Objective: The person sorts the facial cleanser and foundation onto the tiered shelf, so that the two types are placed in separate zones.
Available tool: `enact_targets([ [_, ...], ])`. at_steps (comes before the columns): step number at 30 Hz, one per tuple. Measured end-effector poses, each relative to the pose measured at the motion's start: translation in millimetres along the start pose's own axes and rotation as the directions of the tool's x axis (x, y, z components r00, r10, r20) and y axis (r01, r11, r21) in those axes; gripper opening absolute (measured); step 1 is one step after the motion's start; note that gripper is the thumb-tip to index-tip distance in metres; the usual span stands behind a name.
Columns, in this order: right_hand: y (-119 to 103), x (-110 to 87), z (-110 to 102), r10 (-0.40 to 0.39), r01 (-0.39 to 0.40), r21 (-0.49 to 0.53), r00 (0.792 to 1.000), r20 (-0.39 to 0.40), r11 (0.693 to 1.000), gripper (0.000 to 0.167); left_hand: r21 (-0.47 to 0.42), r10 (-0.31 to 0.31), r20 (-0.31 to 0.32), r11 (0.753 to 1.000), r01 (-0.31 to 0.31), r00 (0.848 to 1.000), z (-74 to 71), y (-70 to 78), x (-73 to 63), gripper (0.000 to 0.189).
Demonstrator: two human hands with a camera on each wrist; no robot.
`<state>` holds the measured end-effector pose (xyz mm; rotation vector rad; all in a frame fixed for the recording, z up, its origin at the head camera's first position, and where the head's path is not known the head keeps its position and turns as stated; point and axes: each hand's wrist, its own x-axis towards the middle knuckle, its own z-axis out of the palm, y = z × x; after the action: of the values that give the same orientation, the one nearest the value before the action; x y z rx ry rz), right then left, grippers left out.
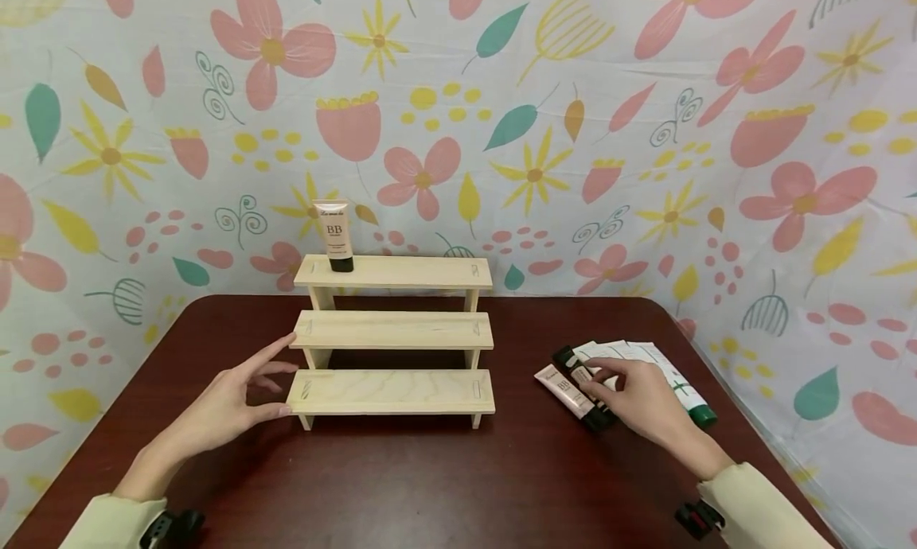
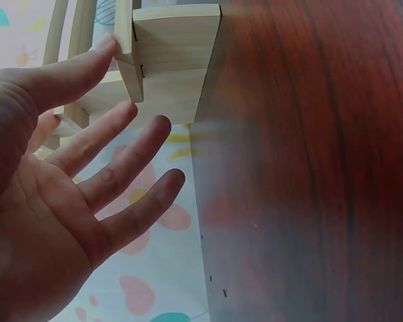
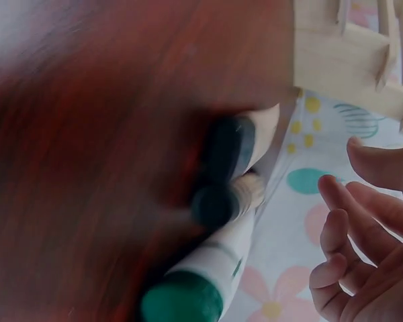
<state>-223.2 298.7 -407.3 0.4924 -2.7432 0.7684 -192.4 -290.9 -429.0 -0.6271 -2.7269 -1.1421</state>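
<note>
My left hand [image 1: 218, 406] is at the left end of a three-step wooden shelf [image 1: 401, 391], thumb and forefinger right at its edges. In the left wrist view its fingers [image 2: 131, 157] are spread. On the top step a pink BB cream tube [image 1: 333, 231] stands upright on its black cap. My right hand [image 1: 637, 394] hovers over the tubes at the right, fingers loosely bent and nothing held. Below it lie another BB cream tube [image 1: 562, 390], a slim black-capped container [image 3: 248, 191] partly hidden by the fingers, and white tubes, one with a green cap [image 3: 181, 298].
The dark red-brown table [image 1: 401, 485] has rounded back corners. A floral cloth [image 1: 458, 79] hangs behind it. The shelf's two lower steps carry nothing.
</note>
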Motion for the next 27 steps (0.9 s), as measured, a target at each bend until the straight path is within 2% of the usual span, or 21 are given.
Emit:
enact_targets([
  [7,11.7,-5.0,-5.1,0.01,-0.008,-0.025,0.997,0.079,1.0,0.033,-0.002,-0.01,-0.004,1.0,0.01,1.0,0.5,-0.4,-0.7,0.105],
  [16,19.3,-4.4,2.6,-0.015,0.021,-0.027,0.981,0.196,0.999,0.029,-0.01,-0.013,0.0,1.0,0.013,1.0,3.1,-2.1,1.0,0.105],
  [22,20.4,-1.5,6.8,0.004,0.006,-0.038,0.97,0.244,0.999,0.035,-0.028,-0.016,0.005,0.999,0.017,1.0,3.7,-3.6,2.1,0.105],
  [27,21.3,1.1,10.7,-0.019,0.034,-0.056,0.967,0.255,0.998,0.035,-0.038,-0.016,0.005,0.999,0.016,1.0,2.7,-5.7,1.2,0.106],
])
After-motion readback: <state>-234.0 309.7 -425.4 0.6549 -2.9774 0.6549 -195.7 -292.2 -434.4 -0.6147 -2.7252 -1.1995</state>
